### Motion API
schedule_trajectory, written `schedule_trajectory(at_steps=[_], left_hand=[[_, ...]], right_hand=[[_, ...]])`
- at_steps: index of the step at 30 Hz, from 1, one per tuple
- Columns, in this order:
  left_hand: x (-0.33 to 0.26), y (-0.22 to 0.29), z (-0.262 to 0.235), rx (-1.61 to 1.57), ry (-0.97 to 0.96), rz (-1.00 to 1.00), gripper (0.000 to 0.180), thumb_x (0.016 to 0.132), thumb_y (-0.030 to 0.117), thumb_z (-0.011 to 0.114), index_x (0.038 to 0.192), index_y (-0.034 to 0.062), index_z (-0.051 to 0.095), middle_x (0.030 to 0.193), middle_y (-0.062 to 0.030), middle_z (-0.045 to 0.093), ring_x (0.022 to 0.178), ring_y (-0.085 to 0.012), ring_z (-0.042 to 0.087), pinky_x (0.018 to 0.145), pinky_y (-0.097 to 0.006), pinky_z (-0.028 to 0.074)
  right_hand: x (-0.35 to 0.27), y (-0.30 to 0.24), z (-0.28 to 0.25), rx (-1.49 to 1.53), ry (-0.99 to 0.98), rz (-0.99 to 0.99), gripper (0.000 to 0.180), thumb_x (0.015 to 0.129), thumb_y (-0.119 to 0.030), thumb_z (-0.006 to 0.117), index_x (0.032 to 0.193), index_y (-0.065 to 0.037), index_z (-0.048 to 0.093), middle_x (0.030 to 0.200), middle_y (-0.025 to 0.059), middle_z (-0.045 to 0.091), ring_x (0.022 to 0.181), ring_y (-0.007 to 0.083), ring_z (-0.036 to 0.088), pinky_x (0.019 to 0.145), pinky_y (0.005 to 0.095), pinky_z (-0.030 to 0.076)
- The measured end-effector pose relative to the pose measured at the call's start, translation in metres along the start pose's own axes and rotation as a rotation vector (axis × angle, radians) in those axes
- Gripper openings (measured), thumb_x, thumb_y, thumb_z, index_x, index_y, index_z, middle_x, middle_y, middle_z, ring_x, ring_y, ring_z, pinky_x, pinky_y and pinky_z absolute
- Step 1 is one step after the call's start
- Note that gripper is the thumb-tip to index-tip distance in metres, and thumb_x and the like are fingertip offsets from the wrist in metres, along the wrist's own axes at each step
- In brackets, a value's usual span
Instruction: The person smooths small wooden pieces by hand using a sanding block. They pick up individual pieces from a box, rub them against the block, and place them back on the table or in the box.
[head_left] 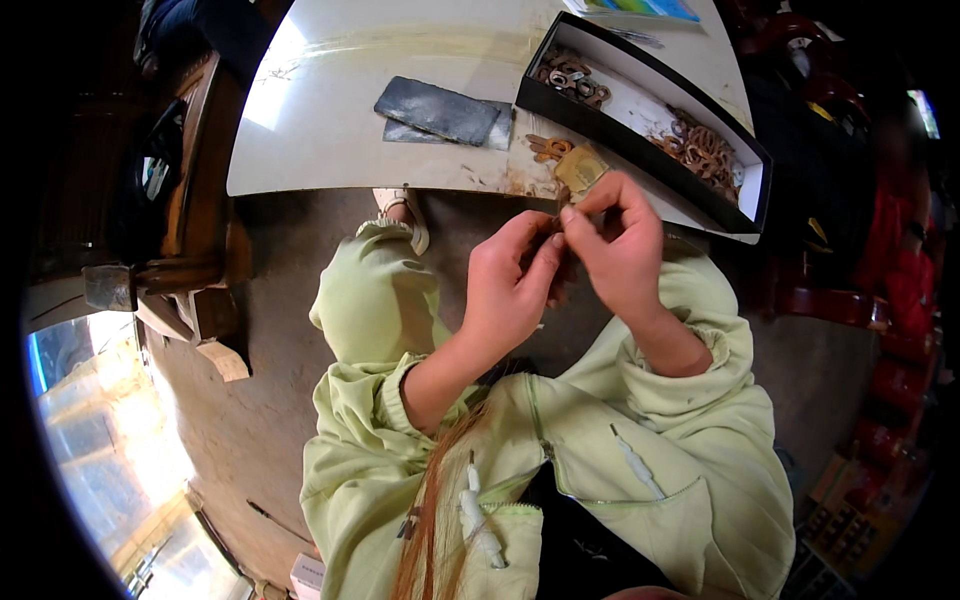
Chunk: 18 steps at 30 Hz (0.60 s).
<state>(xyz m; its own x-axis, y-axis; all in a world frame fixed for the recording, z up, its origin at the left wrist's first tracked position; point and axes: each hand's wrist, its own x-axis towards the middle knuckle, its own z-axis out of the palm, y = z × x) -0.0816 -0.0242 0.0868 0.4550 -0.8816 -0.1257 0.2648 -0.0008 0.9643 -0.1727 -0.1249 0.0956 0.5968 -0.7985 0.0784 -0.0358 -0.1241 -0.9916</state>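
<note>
Left hand [510, 290] fingers pinched, right hand [622, 245] fingers pinched, both on small brown piece [556, 226]

counter [330, 110]: white, scuffed near edge
slabs [440, 110]: two grey, stacked, mid-counter
box [640, 95]: long, black, holds brown rings [700, 150]
chair [195, 170]: wooden, at left

I see a pale green zip-up jacket [640, 440] with gathered elastic cuffs, white drawstring cords [475, 515] hanging at the chest and a dark top beneath. Both hands, left hand [510, 290] and right hand [622, 250], are bare. Long reddish-brown hair [435, 510] falls forward.
</note>
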Motion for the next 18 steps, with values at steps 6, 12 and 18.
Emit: schedule_trajectory(at_steps=[6, 12, 18], left_hand=[[-0.005, -0.003, 0.003, 0.112, 0.012, 0.077, 0.011, 0.094, 0.006, 0.051, 0.098, -0.0033, 0.055, 0.072, -0.0017, 0.059, 0.052, -0.0041, 0.050, 0.046, -0.019, 0.038], [-0.001, 0.000, 0.003, 0.107, -0.008, 0.067, 0.012, 0.095, 0.005, 0.049, 0.099, -0.0034, 0.055, 0.071, -0.0013, 0.058, 0.053, -0.0033, 0.048, 0.046, -0.018, 0.038], [0.004, 0.000, 0.002, 0.056, 0.029, 0.032, 0.013, 0.096, 0.009, 0.049, 0.098, -0.0020, 0.055, 0.067, -0.0024, 0.056, 0.051, -0.0054, 0.048, 0.045, -0.019, 0.037]], right_hand=[[0.002, 0.001, -0.002, 0.020, 0.042, -0.024, 0.016, 0.081, -0.006, 0.066, 0.079, -0.005, 0.051, 0.071, -0.0052, 0.052, 0.062, -0.0007, 0.043, 0.055, 0.0170, 0.037], [0.010, 0.005, -0.006, 0.052, 0.023, -0.039, 0.015, 0.081, -0.005, 0.067, 0.080, -0.005, 0.052, 0.071, -0.0047, 0.054, 0.063, -0.0005, 0.046, 0.056, 0.0156, 0.037], [0.011, -0.003, -0.007, 0.132, 0.053, 0.048, 0.015, 0.083, -0.005, 0.067, 0.086, -0.004, 0.053, 0.075, -0.0019, 0.057, 0.064, 0.0021, 0.053, 0.057, 0.0175, 0.043]])
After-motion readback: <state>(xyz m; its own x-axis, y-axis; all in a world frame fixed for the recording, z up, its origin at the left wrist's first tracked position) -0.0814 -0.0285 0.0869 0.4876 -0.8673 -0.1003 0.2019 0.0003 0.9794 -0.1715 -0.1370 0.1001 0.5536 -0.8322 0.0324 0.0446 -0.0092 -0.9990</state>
